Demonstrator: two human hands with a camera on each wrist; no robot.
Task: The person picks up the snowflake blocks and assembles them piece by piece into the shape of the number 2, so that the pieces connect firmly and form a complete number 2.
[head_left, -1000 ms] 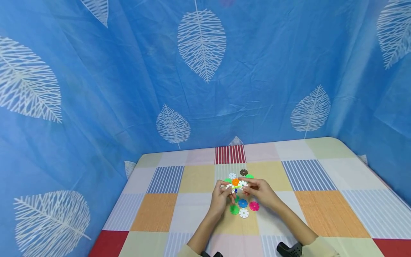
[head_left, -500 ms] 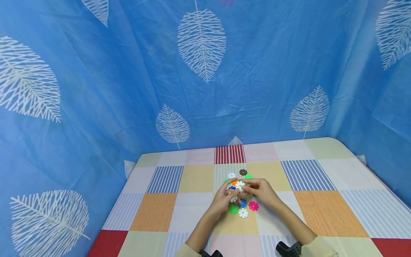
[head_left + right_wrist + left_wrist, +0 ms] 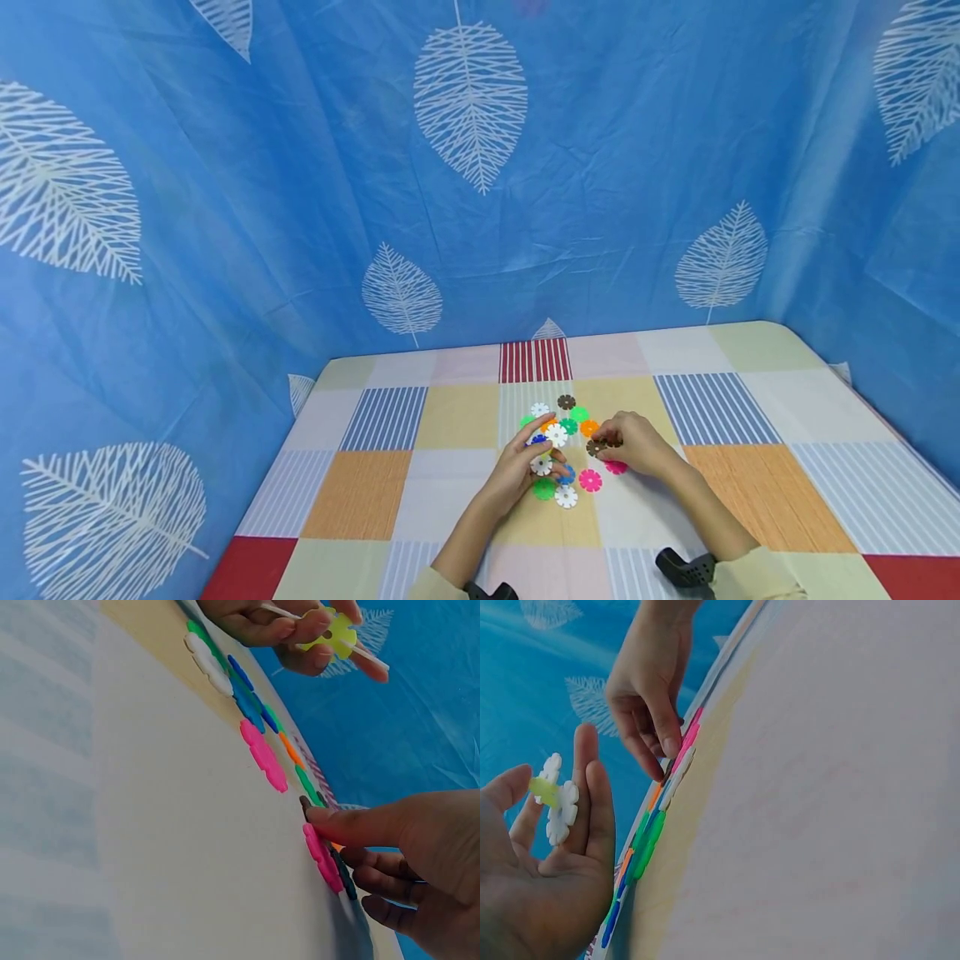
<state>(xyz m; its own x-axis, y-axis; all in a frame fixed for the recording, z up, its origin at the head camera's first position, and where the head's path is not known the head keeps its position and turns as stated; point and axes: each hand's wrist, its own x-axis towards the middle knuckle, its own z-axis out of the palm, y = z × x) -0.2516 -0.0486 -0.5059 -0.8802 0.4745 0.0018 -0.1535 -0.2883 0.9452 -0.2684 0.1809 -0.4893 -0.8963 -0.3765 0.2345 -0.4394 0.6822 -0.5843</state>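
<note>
Assembly (image 3: 544, 793) of two white discs (image 3: 551, 435) and one yellow disc (image 3: 343, 634) sits above the table (image 3: 450, 479), held between thumb and partly extended fingers (image 3: 600, 814) of the left hand (image 3: 513, 468). Right hand (image 3: 641, 443), thumb and fingers curled, pinches a brown disc (image 3: 595, 448) at the table surface. A pink disc (image 3: 586, 481) and an orange disc (image 3: 589, 428) lie near it.

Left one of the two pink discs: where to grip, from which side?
Pinching the left pink disc by its notched rim from the near side looks best: it lies flat, with bare cloth there and the blue disc close on its left.
</note>
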